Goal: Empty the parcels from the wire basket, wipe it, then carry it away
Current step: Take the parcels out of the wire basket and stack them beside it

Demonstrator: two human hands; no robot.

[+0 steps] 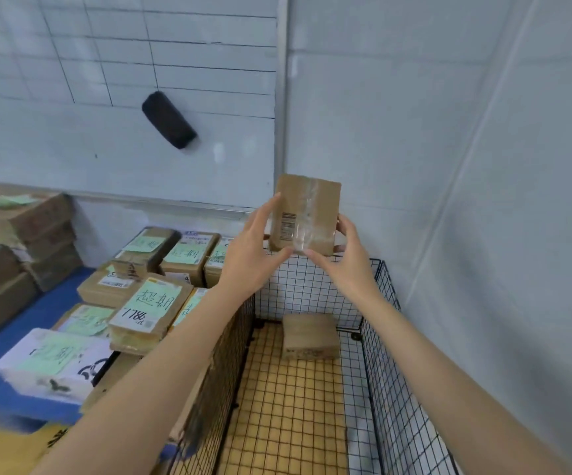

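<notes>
A small brown cardboard parcel [306, 210] with clear tape and a barcode label is held up above the far rim of the black wire basket [390, 382]. My left hand [255, 248] grips its left edge and lower corner. My right hand [342, 252] grips its right edge and bottom. One more brown parcel [310, 335] lies on the basket's floor at the far end, on a yellow woven mat [288, 413].
Left of the basket, several taped parcels with green labels [150, 303] lie stacked on a blue surface [13, 341]. More brown boxes [20, 234] stand at far left. A whiteboard [123, 149] with a black eraser [169, 120] hangs behind; a grey wall [483, 200] closes the right.
</notes>
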